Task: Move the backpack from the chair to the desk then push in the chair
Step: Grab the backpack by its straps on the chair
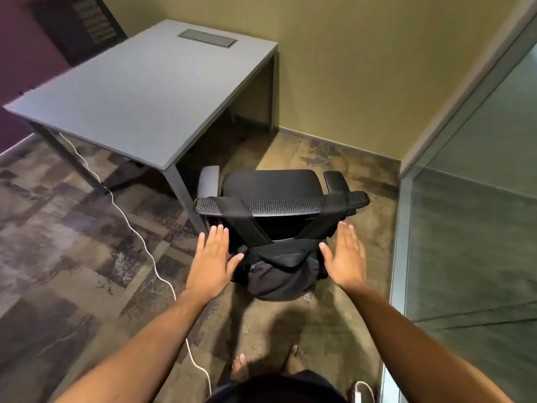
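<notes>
- Nearest the camera, two bare feet (267, 366) stand on the carpet (72, 228), which is patterned in mottled grey, brown and purple patches, with a lighter tan stretch running ahead toward the wall.
- A white cable (139, 237) trails over the carpet on the left, from beside the feet up to the tabletop's near leg; a white plug-like piece (359, 392) lies at the bottom right, too cropped to identify.
- Both forearms reach forward. The left hand (210, 258) is spread flat, palm down, its thumb touching the left side of the backpack (279, 271).
- The right hand (345, 257) is also spread wide, palm turned inward, thumb at the backpack's right side; neither hand grips anything.
- The black backpack hangs behind the chair (279, 184), its two straps looped over the mesh top edge of the backrest, its body low near the floor.
- The black chair faces away from the camera, armrests on either side, standing just off the near right corner of the tabletop rather than under it.
- The grey tabletop (145, 97) stands on dark metal legs, bare apart from a rectangular inset hatch (207, 38) near its far edge.
- An olive-yellow wall (363, 68) runs behind and to the right; a purple wall (26, 53) lies at far left.
- A frosted glass partition (479, 199) in a pale frame closes the right side.
</notes>
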